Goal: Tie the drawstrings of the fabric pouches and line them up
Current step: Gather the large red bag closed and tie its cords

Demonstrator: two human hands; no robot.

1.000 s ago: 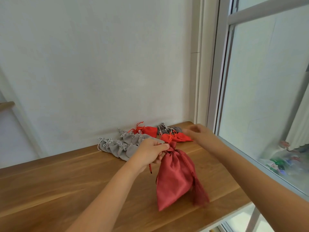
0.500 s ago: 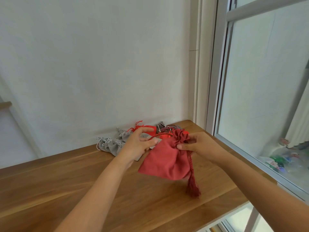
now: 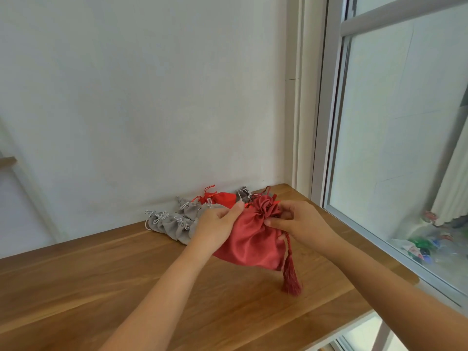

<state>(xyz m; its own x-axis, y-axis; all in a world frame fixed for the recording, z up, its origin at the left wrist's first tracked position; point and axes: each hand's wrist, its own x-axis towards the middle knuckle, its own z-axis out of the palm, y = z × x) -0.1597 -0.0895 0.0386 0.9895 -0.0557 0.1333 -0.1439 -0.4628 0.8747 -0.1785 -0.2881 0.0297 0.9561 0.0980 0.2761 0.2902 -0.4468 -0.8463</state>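
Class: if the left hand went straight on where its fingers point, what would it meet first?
Probably the gathered neck of the red pouch, just ahead of the left hand; depth unclear.

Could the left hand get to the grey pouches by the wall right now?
Probably yes: the left hand is right beside the grey pouches with nothing between, though it is holding the red pouch.

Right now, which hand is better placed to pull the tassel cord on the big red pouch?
Probably the right hand: it grips the neck of the red pouch, right beside the cord and hanging tassel. The left hand holds the other side.
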